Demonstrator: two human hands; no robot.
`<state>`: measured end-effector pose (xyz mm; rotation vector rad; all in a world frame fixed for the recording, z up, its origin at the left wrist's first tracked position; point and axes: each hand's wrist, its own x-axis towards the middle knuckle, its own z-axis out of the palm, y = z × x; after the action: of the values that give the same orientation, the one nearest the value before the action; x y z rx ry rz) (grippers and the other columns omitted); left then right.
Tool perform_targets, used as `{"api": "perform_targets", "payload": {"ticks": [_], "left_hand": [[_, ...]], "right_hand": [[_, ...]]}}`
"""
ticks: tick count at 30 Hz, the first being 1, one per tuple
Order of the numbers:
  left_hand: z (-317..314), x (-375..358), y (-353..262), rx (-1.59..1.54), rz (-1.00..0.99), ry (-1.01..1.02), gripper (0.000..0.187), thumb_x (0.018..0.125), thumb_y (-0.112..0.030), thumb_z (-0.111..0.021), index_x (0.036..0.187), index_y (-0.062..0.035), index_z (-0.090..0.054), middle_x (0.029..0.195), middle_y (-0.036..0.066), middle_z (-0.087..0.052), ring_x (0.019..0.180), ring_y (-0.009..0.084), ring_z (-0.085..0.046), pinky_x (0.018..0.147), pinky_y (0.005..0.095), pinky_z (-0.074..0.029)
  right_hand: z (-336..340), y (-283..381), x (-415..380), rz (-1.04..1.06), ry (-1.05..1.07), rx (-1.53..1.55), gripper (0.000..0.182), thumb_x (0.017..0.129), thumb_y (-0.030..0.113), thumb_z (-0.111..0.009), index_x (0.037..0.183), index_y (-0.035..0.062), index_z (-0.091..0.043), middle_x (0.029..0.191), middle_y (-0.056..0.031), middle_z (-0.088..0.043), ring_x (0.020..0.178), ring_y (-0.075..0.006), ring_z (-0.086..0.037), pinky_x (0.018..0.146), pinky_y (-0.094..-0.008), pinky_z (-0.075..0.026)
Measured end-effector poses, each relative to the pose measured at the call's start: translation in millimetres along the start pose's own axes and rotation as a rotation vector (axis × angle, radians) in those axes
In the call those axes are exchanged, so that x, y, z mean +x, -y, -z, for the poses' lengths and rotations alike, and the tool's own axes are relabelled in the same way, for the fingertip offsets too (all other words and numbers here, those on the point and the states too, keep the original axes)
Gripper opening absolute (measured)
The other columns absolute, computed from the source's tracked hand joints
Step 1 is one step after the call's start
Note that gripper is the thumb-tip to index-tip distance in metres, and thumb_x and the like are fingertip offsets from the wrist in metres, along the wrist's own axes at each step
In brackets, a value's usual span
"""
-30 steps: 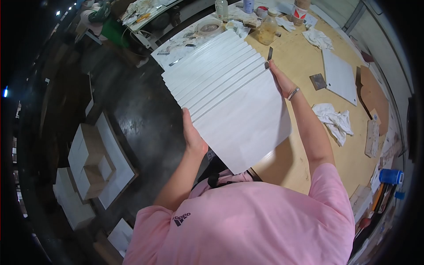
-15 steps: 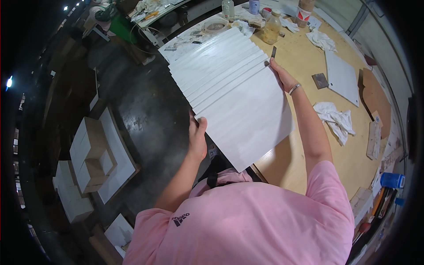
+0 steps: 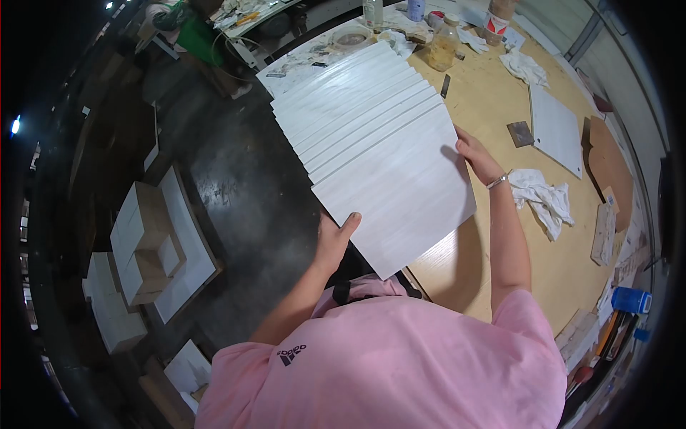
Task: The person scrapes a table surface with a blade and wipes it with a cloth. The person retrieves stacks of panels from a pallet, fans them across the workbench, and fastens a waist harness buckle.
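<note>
- The left hand [image 3: 333,239] grips the near left edge of a stack of white boards [image 3: 379,146], thumb lying on the top board and the fingers hidden underneath.
- The right hand [image 3: 477,157] holds the right edge of the same stack, fingers tucked out of sight under the edge; a bracelet [image 3: 496,181] sits on that wrist.
- The boards are fanned so each one shows a strip of its far edge, stepping away toward the far left. The stack hangs partly over the left edge of a wooden table [image 3: 500,272] and partly over the dark floor [image 3: 243,186].
- On the table, right of the right hand, lies a crumpled white rag [image 3: 544,194], with a single white board [image 3: 556,129] further off and a small dark square [image 3: 519,133] just beside that board.
- At the far end of the table stand a jar of yellowish liquid [image 3: 444,44], a paper cup [image 3: 496,21] and another rag [image 3: 523,66].
- On the floor to the left are open cardboard boxes [image 3: 146,243] with white pieces in them.
- The person wears a pink shirt [image 3: 400,357].
</note>
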<state>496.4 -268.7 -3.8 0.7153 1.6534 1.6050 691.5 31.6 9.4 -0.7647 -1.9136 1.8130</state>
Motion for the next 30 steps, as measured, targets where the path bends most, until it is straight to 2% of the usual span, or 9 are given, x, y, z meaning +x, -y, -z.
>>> {"api": "perform_targets", "payload": {"ticks": [3, 4, 10, 13, 16, 19, 22, 27, 30], "left_hand": [[-8.9, 1.2, -5.7, 0.073, 0.064, -0.034, 0.056, 0.083, -0.023, -0.067, 0.125, 0.0065, -0.044, 0.118, 0.016, -0.053, 0.108, 0.0229, -0.050, 0.096, 0.0343, -0.038], [-12.3, 1.7, -8.1, 0.100, 0.081, -0.053, 0.053, 0.084, -0.023, -0.066, 0.122, 0.0072, -0.046, 0.116, 0.016, -0.055, 0.106, 0.0229, -0.051, 0.095, 0.0344, -0.039], [-18.2, 3.1, -4.4, 0.130, 0.029, -0.106, 0.052, 0.084, -0.023, -0.066, 0.122, 0.0074, -0.046, 0.116, 0.017, -0.055, 0.105, 0.0234, -0.052, 0.094, 0.0345, -0.039], [-10.4, 3.1, -1.3, 0.095, -0.006, -0.016, 0.059, 0.084, -0.026, -0.066, 0.126, 0.0074, -0.042, 0.122, 0.017, -0.051, 0.110, 0.0235, -0.049, 0.097, 0.0339, -0.037], [-2.6, 1.9, -1.4, 0.019, -0.027, -0.006, 0.067, 0.085, -0.029, -0.066, 0.132, 0.0074, -0.035, 0.127, 0.017, -0.046, 0.117, 0.0235, -0.044, 0.100, 0.0336, -0.034], [5.3, -2.0, -5.9, 0.041, -0.037, 0.000, 0.078, 0.085, -0.032, -0.065, 0.139, 0.0061, -0.023, 0.136, 0.020, -0.039, 0.126, 0.0248, -0.037, 0.104, 0.0337, -0.030], [13.5, -9.4, 2.5, 0.017, -0.041, -0.018, 0.086, 0.086, -0.034, -0.064, 0.144, 0.0044, -0.012, 0.142, 0.024, -0.032, 0.131, 0.0275, -0.032, 0.107, 0.0347, -0.027], [29.6, -24.8, 17.4, -0.011, 0.171, -0.113, 0.090, 0.088, -0.037, -0.061, 0.145, 0.0028, -0.003, 0.146, 0.029, -0.021, 0.138, 0.0324, -0.021, 0.110, 0.0362, -0.022], [44.2, -31.4, 27.9, -0.036, 0.162, -0.175, 0.088, 0.089, -0.039, -0.060, 0.145, 0.0015, -0.006, 0.145, 0.028, -0.026, 0.136, 0.0291, -0.027, 0.108, 0.0333, -0.025]], "right_hand": [[-22.0, 7.8, -8.2, 0.033, -0.082, -0.179, 0.093, 0.071, 0.048, -0.074, 0.136, -0.0048, -0.035, 0.134, -0.0169, -0.046, 0.123, -0.0247, -0.042, 0.104, -0.0324, -0.031], [-24.2, 1.8, -6.8, 0.008, -0.115, -0.100, 0.086, 0.070, 0.038, -0.077, 0.134, -0.0046, -0.038, 0.129, -0.0157, -0.051, 0.118, -0.0239, -0.046, 0.101, -0.0321, -0.034], [-23.4, 3.8, -6.9, -0.042, -0.134, -0.089, 0.080, 0.073, 0.036, -0.075, 0.132, -0.0048, -0.041, 0.124, -0.0148, -0.054, 0.114, -0.0212, -0.049, 0.099, -0.0313, -0.036], [-29.3, 11.0, -10.6, 0.018, -0.163, -0.075, 0.082, 0.073, 0.036, -0.075, 0.134, -0.0049, -0.039, 0.129, -0.0171, -0.051, 0.119, -0.0228, -0.047, 0.101, -0.0318, -0.035], [-27.4, -1.3, -6.3, 0.129, -0.260, -0.254, 0.084, 0.073, 0.036, -0.074, 0.136, -0.0052, -0.036, 0.135, -0.0207, -0.045, 0.127, -0.0270, -0.041, 0.104, -0.0333, -0.032], [-24.1, -11.0, -7.9, 0.109, -0.339, -0.133, 0.086, 0.074, 0.035, -0.073, 0.138, -0.0037, -0.033, 0.141, -0.0230, -0.038, 0.133, -0.0305, -0.034, 0.106, -0.0355, -0.029], [-16.7, -10.6, -13.0, 0.132, -0.372, -0.186, 0.084, 0.075, 0.035, -0.072, 0.139, -0.0016, -0.032, 0.141, -0.0234, -0.036, 0.134, -0.0318, -0.033, 0.107, -0.0368, -0.028], [-5.6, -10.8, -27.8, 0.160, -0.470, -0.255, 0.068, 0.084, 0.029, -0.063, 0.138, 0.0001, -0.036, 0.139, -0.0154, -0.041, 0.128, -0.0282, -0.039, 0.105, -0.0365, -0.031], [-3.5, -13.2, -40.6, 0.176, -0.514, -0.110, 0.058, 0.089, 0.023, -0.057, 0.138, 0.0000, -0.036, 0.140, -0.0153, -0.040, 0.128, -0.0278, -0.039, 0.105, -0.0357, -0.032]]}}
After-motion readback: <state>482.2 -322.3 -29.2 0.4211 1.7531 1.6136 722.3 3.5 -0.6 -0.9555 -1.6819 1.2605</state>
